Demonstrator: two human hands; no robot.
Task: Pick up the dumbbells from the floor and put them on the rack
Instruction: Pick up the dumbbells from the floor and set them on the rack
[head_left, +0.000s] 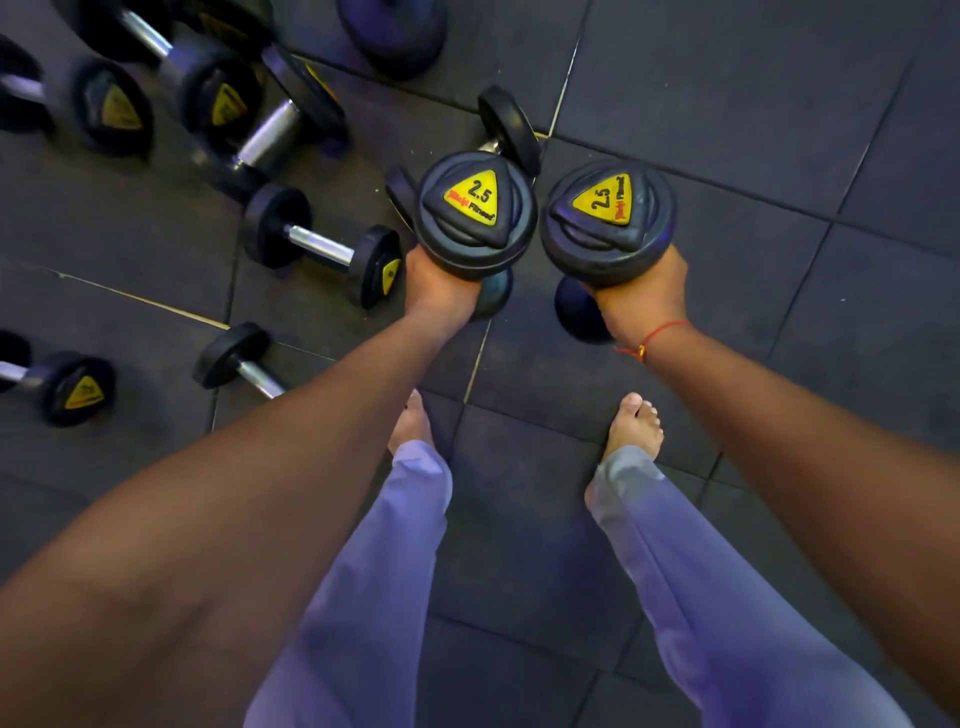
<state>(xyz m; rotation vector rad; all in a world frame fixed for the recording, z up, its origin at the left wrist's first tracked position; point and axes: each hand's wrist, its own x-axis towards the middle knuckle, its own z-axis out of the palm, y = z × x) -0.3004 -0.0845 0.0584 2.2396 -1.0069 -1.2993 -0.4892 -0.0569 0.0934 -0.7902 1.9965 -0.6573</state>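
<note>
Loose dumbbells (321, 244) on floor (727, 104), left.

Both arms reach forward and down, left hand (441, 291) and right hand (641, 291) each clenched closed.

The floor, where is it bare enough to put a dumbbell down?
The dark rubber floor tiles lie bare on the right, beyond the right hand. The left is crowded with black chrome-handled dumbbells.

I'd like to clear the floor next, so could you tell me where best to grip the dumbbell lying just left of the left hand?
Grip the dumbbell by its bare chrome handle, coming from above with fingers wrapped across it. It lies flat, and the handle is the only narrow part between the wide end discs.
</note>
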